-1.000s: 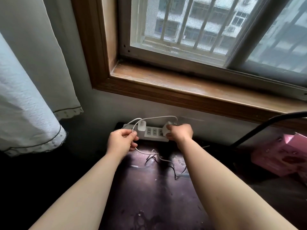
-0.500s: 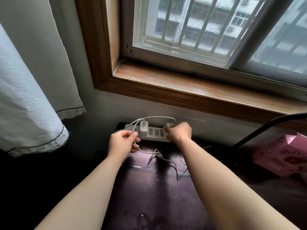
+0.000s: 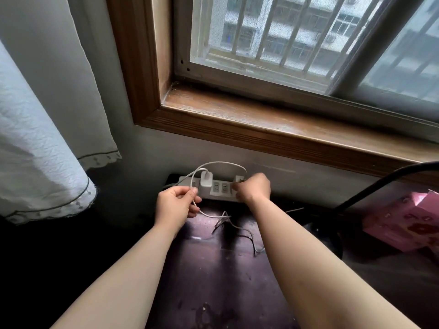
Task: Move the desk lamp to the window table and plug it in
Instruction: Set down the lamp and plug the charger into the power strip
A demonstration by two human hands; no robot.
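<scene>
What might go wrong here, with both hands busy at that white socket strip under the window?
1. The right hand covers the plug at the power strip's right end, so it may go in crooked unseen.
2. The left hand pinches the white cable; a tug might loosen the white adapter already plugged in.
3. Slack cable lies tangled on the dark table between the arms and could snag a forearm.

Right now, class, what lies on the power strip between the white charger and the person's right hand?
Two empty sockets of the power strip lie between the white charger and the right hand, seen in the head view.
</scene>
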